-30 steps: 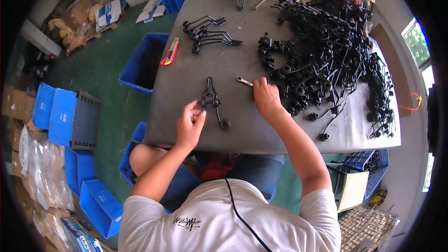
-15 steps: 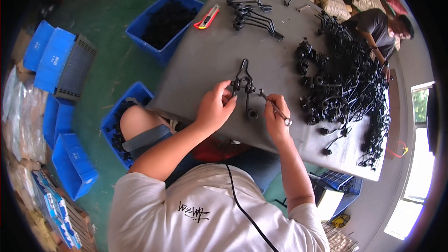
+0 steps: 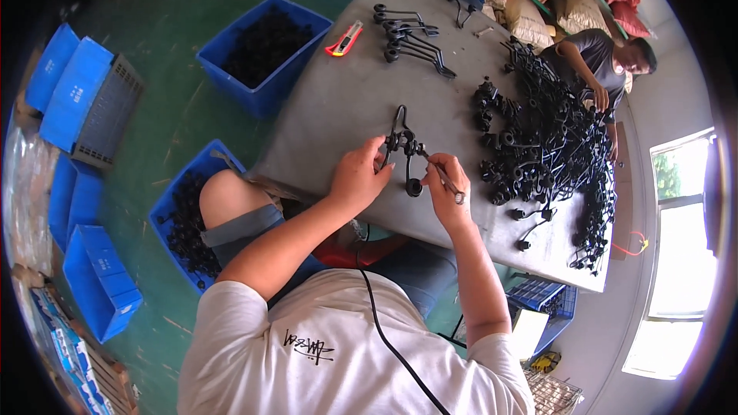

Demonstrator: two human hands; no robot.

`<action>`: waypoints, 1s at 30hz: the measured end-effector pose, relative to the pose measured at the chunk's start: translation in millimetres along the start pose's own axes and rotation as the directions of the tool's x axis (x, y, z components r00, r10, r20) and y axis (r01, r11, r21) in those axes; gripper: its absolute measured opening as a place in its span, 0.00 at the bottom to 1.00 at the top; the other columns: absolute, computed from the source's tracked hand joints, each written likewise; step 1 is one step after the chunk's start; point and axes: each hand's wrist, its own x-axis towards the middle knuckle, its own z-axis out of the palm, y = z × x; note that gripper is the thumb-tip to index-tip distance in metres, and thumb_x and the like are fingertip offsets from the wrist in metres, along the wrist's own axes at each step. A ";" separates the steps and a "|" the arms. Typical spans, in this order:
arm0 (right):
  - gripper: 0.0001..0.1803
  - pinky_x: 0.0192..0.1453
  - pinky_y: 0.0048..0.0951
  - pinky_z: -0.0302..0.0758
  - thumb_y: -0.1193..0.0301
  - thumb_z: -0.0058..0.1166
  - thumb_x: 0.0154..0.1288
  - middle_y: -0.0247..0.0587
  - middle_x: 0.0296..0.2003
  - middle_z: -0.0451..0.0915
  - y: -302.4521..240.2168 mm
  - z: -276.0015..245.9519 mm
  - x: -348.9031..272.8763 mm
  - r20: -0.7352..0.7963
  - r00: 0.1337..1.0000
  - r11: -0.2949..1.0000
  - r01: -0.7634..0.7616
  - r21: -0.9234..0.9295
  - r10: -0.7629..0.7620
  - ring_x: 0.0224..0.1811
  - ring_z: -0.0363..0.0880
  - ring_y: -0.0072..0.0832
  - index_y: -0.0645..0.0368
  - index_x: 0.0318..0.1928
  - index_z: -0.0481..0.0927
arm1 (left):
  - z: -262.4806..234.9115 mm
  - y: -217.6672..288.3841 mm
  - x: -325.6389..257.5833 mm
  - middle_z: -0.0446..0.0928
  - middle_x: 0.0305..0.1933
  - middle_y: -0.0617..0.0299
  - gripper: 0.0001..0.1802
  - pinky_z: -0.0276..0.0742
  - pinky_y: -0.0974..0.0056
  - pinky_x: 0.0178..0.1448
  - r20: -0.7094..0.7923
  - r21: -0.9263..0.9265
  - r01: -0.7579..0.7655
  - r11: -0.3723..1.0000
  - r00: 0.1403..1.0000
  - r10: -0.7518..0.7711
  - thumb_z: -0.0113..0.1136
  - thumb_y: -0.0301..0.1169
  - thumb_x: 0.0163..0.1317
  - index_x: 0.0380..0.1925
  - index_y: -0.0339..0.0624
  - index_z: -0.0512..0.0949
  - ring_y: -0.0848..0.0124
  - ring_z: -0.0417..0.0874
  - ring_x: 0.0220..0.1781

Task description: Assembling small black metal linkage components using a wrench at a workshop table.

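The left hand (image 3: 360,177) has its fingers curled, nearly closed, about the left side of a black wire bracket (image 3: 405,141) on the counter (image 3: 342,100); the right hand (image 3: 448,190) has its fingers closed on a wrench (image 3: 460,198) at the bracket's right side. This 1 seems unfinished, the grouped brackets (image 3: 395,29) beyond perhaps done, the tangled heap (image 3: 550,134) rightward apparently left.

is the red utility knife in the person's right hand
No, the right hand holds a metal wrench, while the red utility knife lies apart on the grey table.
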 end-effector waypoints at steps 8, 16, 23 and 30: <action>0.04 0.31 0.27 0.76 0.79 0.53 0.70 0.38 0.26 0.79 -2.8 1.7 -2.6 0.015 0.999 0.999 0.036 -0.029 -0.036 0.25 0.82 0.24 0.62 0.44 0.76 | 2.9 -2.5 -1.4 0.81 0.33 0.57 0.28 0.77 0.53 0.41 -0.045 -0.033 -0.013 0.999 0.999 0.011 0.69 0.29 0.55 0.56 0.40 0.73 0.57 0.82 0.31; 0.11 0.26 0.24 0.68 0.65 0.55 0.73 0.33 0.26 0.77 48.8 -9.4 76.7 0.364 0.771 0.594 -0.635 0.494 0.522 0.20 0.73 0.22 0.62 0.41 0.78 | 5.1 -5.0 5.1 0.83 0.34 0.55 0.28 0.79 0.56 0.40 -0.051 0.021 -0.081 0.997 0.995 0.082 0.68 0.27 0.57 0.58 0.39 0.72 0.60 0.84 0.31; 0.11 0.28 0.30 0.70 0.63 0.53 0.74 0.33 0.23 0.73 89.2 19.9 83.9 0.121 0.906 0.732 -0.401 0.551 0.406 0.23 0.73 0.25 0.57 0.39 0.79 | -1.3 -11.5 -1.9 0.83 0.33 0.52 0.29 0.82 0.52 0.38 -0.122 0.099 -0.037 0.994 0.991 0.049 0.69 0.29 0.55 0.58 0.41 0.71 0.54 0.86 0.32; 0.19 0.38 0.30 0.74 0.58 0.51 0.75 0.39 0.34 0.80 124.9 -37.4 58.4 -0.025 0.940 0.923 -0.339 -0.181 0.341 0.31 0.75 0.28 0.60 0.55 0.77 | -26.0 8.6 10.4 0.82 0.31 0.51 0.22 0.79 0.52 0.38 -0.225 -0.210 0.097 0.973 0.964 -0.145 0.65 0.31 0.61 0.55 0.41 0.72 0.53 0.85 0.34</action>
